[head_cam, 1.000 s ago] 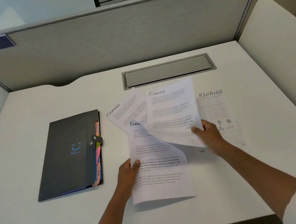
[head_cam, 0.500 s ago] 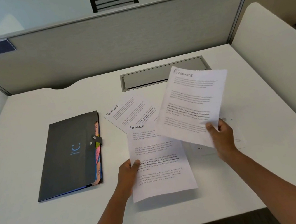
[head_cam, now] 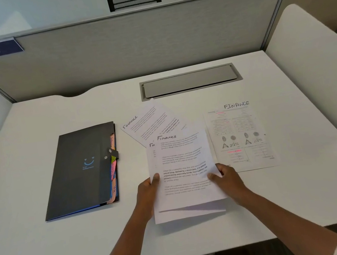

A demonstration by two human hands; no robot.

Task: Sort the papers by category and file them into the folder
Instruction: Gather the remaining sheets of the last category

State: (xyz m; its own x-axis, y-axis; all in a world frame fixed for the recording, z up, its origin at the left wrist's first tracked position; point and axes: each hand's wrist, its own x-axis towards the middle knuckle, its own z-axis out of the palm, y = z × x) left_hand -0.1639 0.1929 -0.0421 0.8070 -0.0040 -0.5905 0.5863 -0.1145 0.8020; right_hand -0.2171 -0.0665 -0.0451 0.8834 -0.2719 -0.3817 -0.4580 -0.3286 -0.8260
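Two stacked "Finance" text sheets [head_cam: 182, 164] lie in front of me, the top one slightly offset to the right. My left hand [head_cam: 148, 189] pinches their left edge and my right hand [head_cam: 224, 177] grips the right edge of the top sheet. A third "Finance" sheet [head_cam: 151, 121] lies tilted behind them, partly covered. A fourth "Finance" sheet [head_cam: 241, 135] with diagrams and pink marks lies flat to the right. A dark closed folder [head_cam: 81, 169] with coloured tabs lies on the left of the white desk [head_cam: 49, 245].
A grey cable hatch [head_cam: 189, 81] is set in the desk behind the papers. A grey partition [head_cam: 128, 45] closes the back, with white side panels left and right. The desk's front edge runs just below my forearms.
My right hand has brought the raised Finance sheet down and left onto the sheet held by my left hand. The diagram sheet on the right is now uncovered.
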